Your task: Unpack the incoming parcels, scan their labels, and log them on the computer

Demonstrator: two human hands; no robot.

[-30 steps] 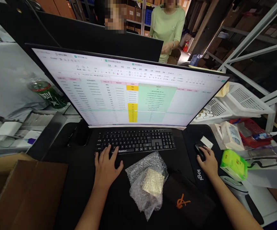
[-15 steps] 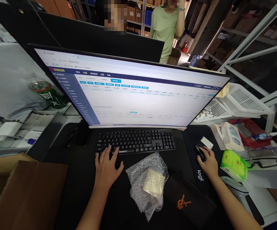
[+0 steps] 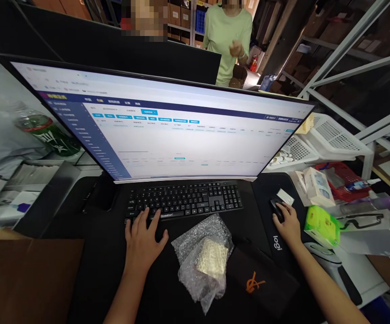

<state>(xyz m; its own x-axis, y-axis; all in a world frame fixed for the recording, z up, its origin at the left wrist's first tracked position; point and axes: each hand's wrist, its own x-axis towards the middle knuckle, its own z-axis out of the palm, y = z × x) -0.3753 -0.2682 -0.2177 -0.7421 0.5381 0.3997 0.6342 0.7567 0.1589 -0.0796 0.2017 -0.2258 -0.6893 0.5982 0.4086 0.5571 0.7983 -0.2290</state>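
Straight ahead, a wide monitor (image 3: pixel 168 139) on a black desk (image 3: pixel 164 292), lit with a pale page: dark blue strip down the left side, row of light blue buttons, wording too blurred to read. Just below the screen, a black keyboard (image 3: pixel 186 200). At its lower left corner, the left hand (image 3: pixel 142 240), open and palm down, with fingers spread, fingertips at the front keys and thumb out to the side; cannot tell whether pressing any key. Well over to the right, the right hand (image 3: pixel 288 225), loosely closed over a black mouse (image 3: pixel 276 208) on a dark mouse pad (image 3: pixel 262 195), near a small white card (image 3: pixel 285 196). Between the forearms, lying on the desk, crumpled bubble wrap (image 3: pixel 188 254) around a pale yellow box (image 3: pixel 212 258), apart from both hands. Just right of that, a dark pouch (image 3: pixel 269 285) with an orange emblem. Past the right forearm, a handheld scanner (image 3: pixel 323 254), a bright green packet (image 3: pixel 321 226) and a red basket (image 3: pixel 346 193). To the left, a bottle (image 3: pixel 48 132) beside the monitor and a cardboard box (image 3: pixel 34 279) at the near corner. Beyond the monitor, a person (image 3: pixel 229 38) in a light green top, standing with one hand raised in front of the body.
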